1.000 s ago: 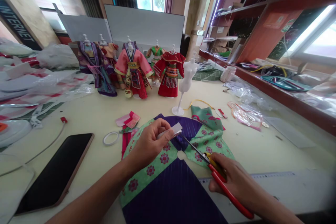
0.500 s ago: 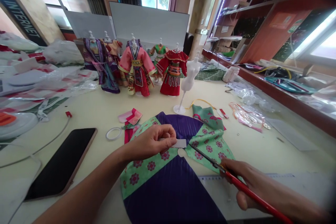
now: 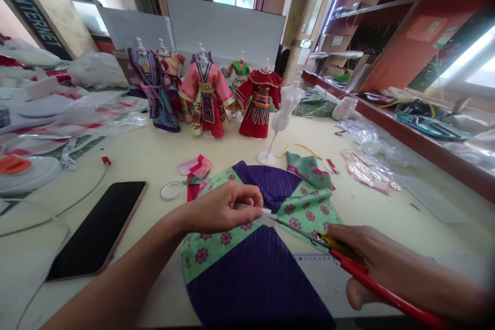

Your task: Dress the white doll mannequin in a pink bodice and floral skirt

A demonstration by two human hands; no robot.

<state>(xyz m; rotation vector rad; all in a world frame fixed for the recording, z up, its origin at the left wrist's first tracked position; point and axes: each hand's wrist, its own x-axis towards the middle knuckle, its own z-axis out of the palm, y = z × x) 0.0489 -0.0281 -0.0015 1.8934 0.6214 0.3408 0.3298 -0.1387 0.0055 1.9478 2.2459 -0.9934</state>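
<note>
My left hand (image 3: 228,206) is closed, pinching a small white strip (image 3: 269,218) between thumb and fingers. My right hand (image 3: 382,263) grips a pair of scissors (image 3: 303,234) with red and yellow handles, which are spread apart. The scissor tips meet the strip's right end. Below both hands lies a round fabric piece (image 3: 247,273) of dark purple and green flowered panels. Its centre is hidden by the strip and fingers. A clear ruler (image 3: 309,258) lies partly beneath the fabric and my right hand.
Several dressed doll forms, one in red (image 3: 257,108), stand at the back beside a bare white mannequin (image 3: 284,108). A black phone (image 3: 98,229) and a tape ring (image 3: 171,191) lie at left. Fabric scraps (image 3: 197,166), ribbon and plastic bags (image 3: 367,142) are scattered around.
The scissor handles have spread and the blades have moved left onto the white strip. The strip has shifted slightly down and now covers the round hole in the fabric. The view has tilted slightly.
</note>
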